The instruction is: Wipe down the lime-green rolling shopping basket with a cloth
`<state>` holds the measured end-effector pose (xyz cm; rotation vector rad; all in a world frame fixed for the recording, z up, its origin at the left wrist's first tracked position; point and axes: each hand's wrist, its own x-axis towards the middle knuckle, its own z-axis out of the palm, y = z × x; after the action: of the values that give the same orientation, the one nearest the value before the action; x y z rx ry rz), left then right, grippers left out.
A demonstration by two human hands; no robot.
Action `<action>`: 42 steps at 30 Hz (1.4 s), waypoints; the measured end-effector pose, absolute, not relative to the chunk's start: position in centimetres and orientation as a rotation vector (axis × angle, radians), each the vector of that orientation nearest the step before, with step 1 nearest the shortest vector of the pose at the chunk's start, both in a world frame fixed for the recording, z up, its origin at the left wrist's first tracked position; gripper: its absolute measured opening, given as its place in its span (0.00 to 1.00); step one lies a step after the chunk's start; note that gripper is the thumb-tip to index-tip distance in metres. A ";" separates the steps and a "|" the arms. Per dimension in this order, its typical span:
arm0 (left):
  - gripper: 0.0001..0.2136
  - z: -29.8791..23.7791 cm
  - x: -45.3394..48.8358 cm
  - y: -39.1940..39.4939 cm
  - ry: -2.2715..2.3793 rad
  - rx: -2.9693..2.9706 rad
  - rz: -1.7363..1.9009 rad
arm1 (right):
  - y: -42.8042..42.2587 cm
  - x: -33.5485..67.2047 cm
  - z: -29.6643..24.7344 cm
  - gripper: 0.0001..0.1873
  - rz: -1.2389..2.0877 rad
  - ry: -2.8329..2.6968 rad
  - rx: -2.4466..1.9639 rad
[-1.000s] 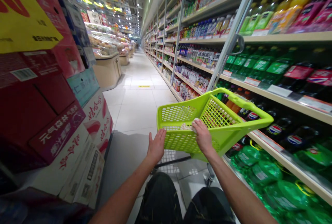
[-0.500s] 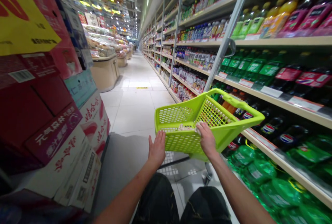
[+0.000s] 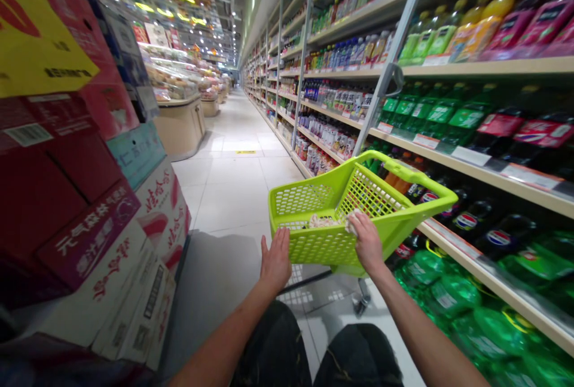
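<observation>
A lime-green plastic shopping cart stands side-on before me, its basket walls full of holes. My left hand rests against the near left corner of the basket, fingers stretched out and thumb apart. At the near rim, my right hand is closed on a crumpled whitish cloth. Part of that cloth is hidden by the fingers. Inside the basket lies another pale, bunched piece of fabric, partly covered by the near wall. Below the basket a caster wheel shows.
Shelves of soda bottles run along the right, with large green bottles at the bottom. Stacked drink cartons stand close on the left. A tiled aisle stretches ahead past wooden display counters.
My right hand has slid a little rightward along the near rim with the cloth. My left hand stays at the corner, and the view has shifted slightly.
</observation>
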<state>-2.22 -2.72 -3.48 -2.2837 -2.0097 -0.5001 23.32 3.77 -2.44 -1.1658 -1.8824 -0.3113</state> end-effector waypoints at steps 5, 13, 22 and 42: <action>0.31 -2.2 -3.9 -1.2 -1.975 -2.419 -0.383 | 4.2 23.1 -3.5 0.32 -0.342 -1.890 -1.175; 0.34 -1.7 -1.0 -3.5 -2.049 -2.489 -0.425 | 5.0 21.6 -3.9 0.27 -0.410 -1.941 -1.192; 0.29 -1.4 1.4 -5.4 -1.871 -2.572 -0.455 | 1.3 17.8 -5.4 0.28 -0.333 -2.137 -0.886; 0.27 -1.3 0.0 -3.9 -1.789 -2.541 -0.278 | -2.4 22.7 -5.2 0.29 -0.186 -1.951 -1.102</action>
<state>0.02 -3.90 -1.33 -2.5407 -1.7895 -0.2777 22.69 -2.42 -5.24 -1.1017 -1.9507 -0.1858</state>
